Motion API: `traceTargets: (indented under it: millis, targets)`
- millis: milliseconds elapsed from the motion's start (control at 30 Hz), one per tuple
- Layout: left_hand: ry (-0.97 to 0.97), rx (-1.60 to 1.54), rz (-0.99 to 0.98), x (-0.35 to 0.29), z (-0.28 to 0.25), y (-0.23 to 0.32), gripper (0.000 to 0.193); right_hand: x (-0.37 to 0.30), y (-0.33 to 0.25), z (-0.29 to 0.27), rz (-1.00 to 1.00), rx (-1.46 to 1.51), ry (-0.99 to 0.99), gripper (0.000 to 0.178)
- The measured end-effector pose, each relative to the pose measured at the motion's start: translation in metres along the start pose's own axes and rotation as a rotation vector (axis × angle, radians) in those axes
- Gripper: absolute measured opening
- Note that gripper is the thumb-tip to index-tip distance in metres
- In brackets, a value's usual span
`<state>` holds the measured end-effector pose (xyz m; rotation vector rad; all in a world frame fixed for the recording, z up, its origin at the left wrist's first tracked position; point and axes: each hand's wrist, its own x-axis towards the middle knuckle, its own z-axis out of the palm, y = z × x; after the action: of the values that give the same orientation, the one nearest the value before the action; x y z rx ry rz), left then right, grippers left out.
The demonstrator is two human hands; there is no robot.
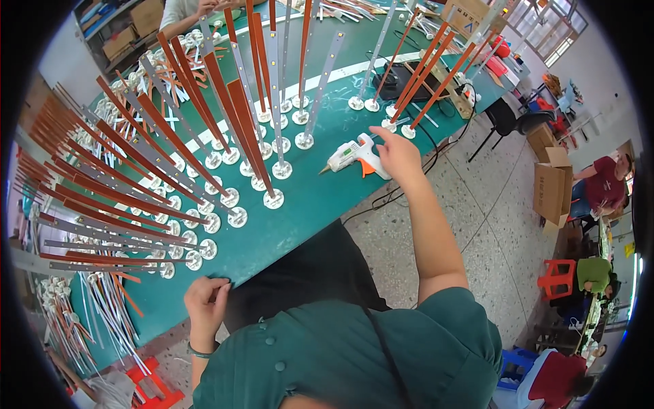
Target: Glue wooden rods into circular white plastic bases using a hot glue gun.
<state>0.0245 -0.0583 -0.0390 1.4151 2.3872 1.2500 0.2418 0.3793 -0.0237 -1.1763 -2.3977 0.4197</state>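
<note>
My right hand [398, 158] is over the table at the back end of a white glue gun [349, 155] with an orange trigger, which lies on its side, nozzle to the left. One finger stretches toward the white round bases of upright strips [426, 75]; its other fingers are partly hidden. My left hand [208, 300] rests at the near table edge, fingers curled and thumb against them, with nothing visible in it. Left of the glue gun stand several brown strips [251, 136] and grey LED strips [323, 88] on white round bases [273, 199].
The green table [272, 238] carries loose strip bundles [102, 307] at its left end. A black cable [436, 146] hangs over the right edge. A person's hand [208, 7] is across the table. A black chair [507, 119], cardboard boxes [550, 180] and a red stool [557, 278] stand to the right.
</note>
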Motion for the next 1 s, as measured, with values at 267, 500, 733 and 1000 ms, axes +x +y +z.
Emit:
traceTargets:
  millis: [267,500,733,1000]
  targets:
    - [0.034,0.025,0.012,-0.003,0.003,-0.001,0.007,0.02,-0.009,0.015,-0.016,-0.267,-0.011,0.019]
    - [0.019,0.034,-0.003,0.0,0.005,0.002,0.008,0.001,-0.013,0.011,-0.062,-0.207,0.162,0.015]
    - [0.022,0.056,0.01,0.003,0.004,0.001,0.008,-0.017,-0.016,0.021,-0.021,-0.17,0.055,0.016]
    - [0.045,0.124,-0.044,-0.016,-0.004,0.007,0.005,-0.016,-0.027,0.026,-0.101,-0.013,0.062,0.029]
